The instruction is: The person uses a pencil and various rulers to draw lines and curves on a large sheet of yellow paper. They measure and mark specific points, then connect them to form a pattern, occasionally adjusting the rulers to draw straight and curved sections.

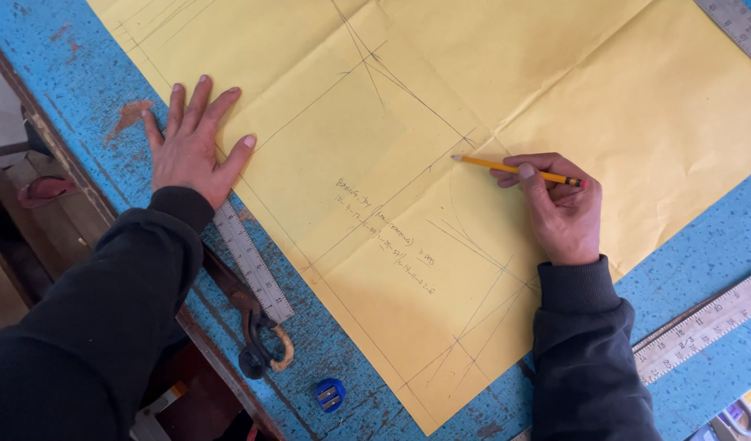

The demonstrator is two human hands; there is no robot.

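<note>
A large yellow paper sheet (pixel 490 73) with pencilled lines and curves lies on a blue worktable (pixel 65 73). My right hand (pixel 559 208) grips a yellow pencil (pixel 506 168), its tip touching the paper near the sheet's middle where several lines meet. My left hand (pixel 192 143) lies flat with fingers spread on the paper's left edge, pressing it down. Both arms wear dark sleeves.
A metal ruler (pixel 253 261) lies under my left wrist beside a pair of scissors (pixel 257 339) at the table edge. A blue pencil sharpener (pixel 330 394) sits near the front. Another ruler (pixel 702 322) lies at the right, and a third ruler (pixel 743 28) in the top right corner.
</note>
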